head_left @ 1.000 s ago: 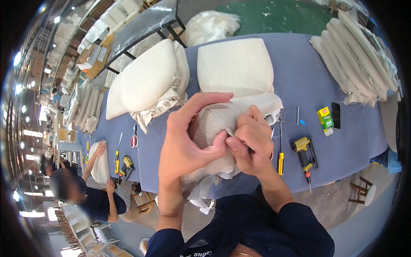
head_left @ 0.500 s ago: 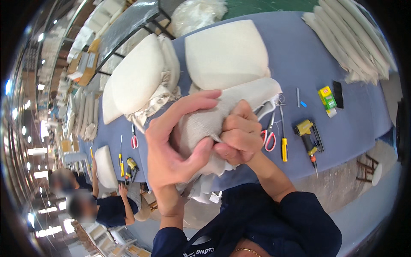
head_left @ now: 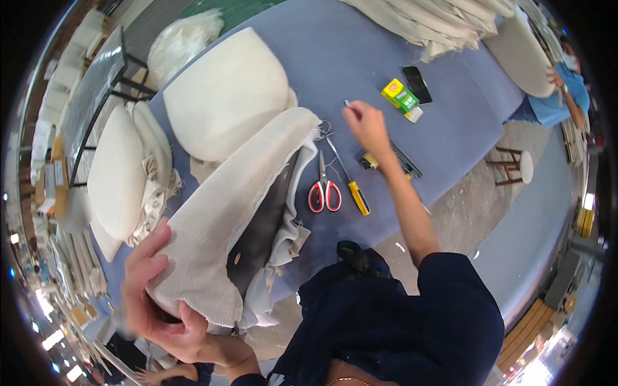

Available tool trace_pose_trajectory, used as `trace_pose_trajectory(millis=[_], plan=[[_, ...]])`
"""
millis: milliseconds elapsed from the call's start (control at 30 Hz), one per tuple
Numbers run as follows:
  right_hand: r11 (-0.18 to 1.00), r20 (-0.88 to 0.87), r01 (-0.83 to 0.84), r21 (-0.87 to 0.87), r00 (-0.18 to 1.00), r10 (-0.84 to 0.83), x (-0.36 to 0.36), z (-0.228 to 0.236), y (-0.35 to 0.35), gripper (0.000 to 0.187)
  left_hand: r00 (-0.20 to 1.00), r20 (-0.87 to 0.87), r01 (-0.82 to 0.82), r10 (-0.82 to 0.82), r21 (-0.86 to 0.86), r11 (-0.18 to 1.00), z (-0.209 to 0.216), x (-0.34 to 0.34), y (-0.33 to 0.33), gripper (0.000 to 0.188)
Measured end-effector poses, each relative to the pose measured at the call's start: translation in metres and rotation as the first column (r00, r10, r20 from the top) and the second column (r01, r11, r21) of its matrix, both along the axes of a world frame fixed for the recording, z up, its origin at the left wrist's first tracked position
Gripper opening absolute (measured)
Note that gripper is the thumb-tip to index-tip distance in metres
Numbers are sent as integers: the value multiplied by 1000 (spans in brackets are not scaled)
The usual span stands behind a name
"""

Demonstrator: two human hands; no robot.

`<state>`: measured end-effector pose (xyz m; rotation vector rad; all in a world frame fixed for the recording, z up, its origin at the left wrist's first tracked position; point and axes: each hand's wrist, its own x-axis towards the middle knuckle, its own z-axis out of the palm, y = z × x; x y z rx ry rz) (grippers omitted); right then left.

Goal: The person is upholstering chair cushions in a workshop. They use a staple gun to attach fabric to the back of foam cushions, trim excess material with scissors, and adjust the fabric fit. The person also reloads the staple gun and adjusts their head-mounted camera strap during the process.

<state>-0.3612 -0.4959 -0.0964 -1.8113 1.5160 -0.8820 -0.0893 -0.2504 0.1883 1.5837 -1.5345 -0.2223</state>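
Observation:
My left hand [head_left: 161, 299] grips the near left end of a seat cushion [head_left: 219, 199], fingers on its beige fabric cover and thumb at the near edge. The cushion is tilted, so its dark underside panel [head_left: 254, 238] shows between loose fabric edges. Farther right, my right hand [head_left: 368, 128] is closed in a pinch over the table, with the pale tip of a thin grey strip [head_left: 347, 103] poking past the fingers. A yellow and black staple gun [head_left: 405, 164] lies partly hidden under my right forearm. Red-handled scissors [head_left: 324, 196] and a yellow-handled screwdriver [head_left: 358, 198] lie beside the cushion.
On the blue-covered table [head_left: 328, 58] are a yellow-green box [head_left: 399, 95], a black phone [head_left: 417, 83] and stacked fabric [head_left: 431, 26]. Cream cushions [head_left: 225, 90] stand behind mine. A stool [head_left: 515, 166] is at the right, and another person [head_left: 560, 96] handles a panel there.
My right hand has let go of the fabric and reached right to the grey strip. My left hand has lowered leftward with the cushion, baring its dark underside. The view has turned right.

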Motion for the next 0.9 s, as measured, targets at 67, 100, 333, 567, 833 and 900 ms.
trace_pose_trajectory(millis=[67, 100, 333, 567, 833, 900], plan=[[999, -332, 38, -14, 942, -41, -60, -116, -33, 37, 998, -61, -6, 3, -55, 998, 0, -6, -10, 46], [997, -368, -27, -66, 930, 0, -80, -158, -42, 48, 987, -151, -68, 52, -103, 992, 1, -15, -13, 46], [991, -572, -74, 113, 810, 126, -81, -190, -62, 25, 993, -53, 108, -105, 55, 993, 18, -2, 8, 64], [984, -458, -179, 4, 875, 161, -103, -138, -70, 26, 993, -103, 62, -54, 72, 996, 26, -22, 14, 58], [815, 473, -512, -271, 667, 576, 15, 249, 98, 22, 999, 42, 13, -9, -88, 996, 8, -56, 25, 71], [755, 404, -564, -335, 637, 656, 19, 292, 131, 20, 999, 10, 35, -35, -85, 996, 7, -69, 29, 78]])
